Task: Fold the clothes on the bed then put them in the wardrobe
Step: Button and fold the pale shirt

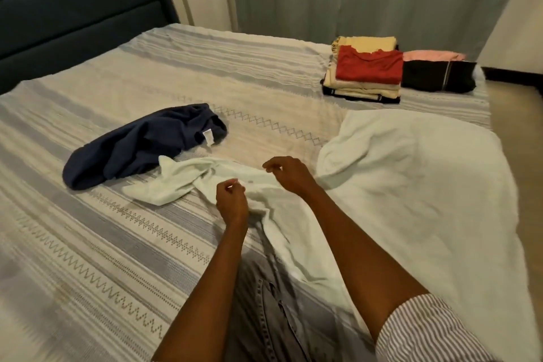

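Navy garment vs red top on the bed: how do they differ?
The navy garment lies crumpled and unfolded, alone on the bedspread near the hands. The red top is folded flat, sitting on a stack of folded clothes at the far corner. The navy one shows a white label; the red shows none. Neither is being held.

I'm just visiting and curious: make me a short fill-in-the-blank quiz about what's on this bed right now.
1. The top garment of the folded stack is ____ in colour.
2. The crumpled garment lying left of both hands is navy ____.
3. Both hands, left hand and right hand, are over a ____ garment.

Missing words: red; blue; white
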Available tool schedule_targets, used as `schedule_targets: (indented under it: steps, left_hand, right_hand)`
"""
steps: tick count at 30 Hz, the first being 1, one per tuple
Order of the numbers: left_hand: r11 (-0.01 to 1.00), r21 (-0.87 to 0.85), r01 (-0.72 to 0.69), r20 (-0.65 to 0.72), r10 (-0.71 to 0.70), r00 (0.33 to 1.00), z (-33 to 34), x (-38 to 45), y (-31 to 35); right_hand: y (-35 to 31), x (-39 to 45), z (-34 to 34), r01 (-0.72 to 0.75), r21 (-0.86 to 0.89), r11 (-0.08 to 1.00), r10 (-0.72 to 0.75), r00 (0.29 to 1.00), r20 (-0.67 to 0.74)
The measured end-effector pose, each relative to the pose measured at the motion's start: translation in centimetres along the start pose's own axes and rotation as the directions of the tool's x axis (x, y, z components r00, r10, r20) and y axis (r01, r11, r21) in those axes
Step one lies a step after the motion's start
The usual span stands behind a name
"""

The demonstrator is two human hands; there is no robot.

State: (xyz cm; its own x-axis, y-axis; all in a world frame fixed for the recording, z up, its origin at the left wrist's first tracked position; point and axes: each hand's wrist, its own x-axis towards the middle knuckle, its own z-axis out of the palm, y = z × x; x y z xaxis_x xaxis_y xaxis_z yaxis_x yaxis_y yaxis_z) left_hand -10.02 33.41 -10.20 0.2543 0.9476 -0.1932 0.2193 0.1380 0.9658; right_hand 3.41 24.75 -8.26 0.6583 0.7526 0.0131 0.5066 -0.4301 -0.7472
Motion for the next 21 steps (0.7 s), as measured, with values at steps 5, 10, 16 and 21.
schedule_targets:
  steps: [5, 10, 16, 21]
  left_hand:
    - [0.935, 0.191, -0.299, 0.403, 0.204, 0.892, 4.2, -7.5, -0.1]
    - [0.848, 0.221, -0.482, 0.647, 0.242, 0.723, 7.2, -12.4, 0.0]
    - [0.690, 0.119, -0.714, 0.955, 0.116, 0.272, 15.8, -28.8, -3.3]
    - [0.486, 0.002, -0.874, 1.000, 0.015, 0.011, 18.4, -33.0, -5.0]
  right_hand:
    - [7.2, -11.0, -8.5, -0.179, 0.092, 0.980, 0.198, 0.936, -0.290]
    - [12.9, -19.2, -12.6, -0.346, 0.125, 0.930, 0.362, 0.796, -0.485]
    - [22.3, -39.0, -16.1, -0.578, 0.397, 0.712, 0.649, 0.327, -0.687]
    - [24.9, -43.5, -13.8, -0.661, 0.644, 0.386, 0.921, 0.240, -0.306]
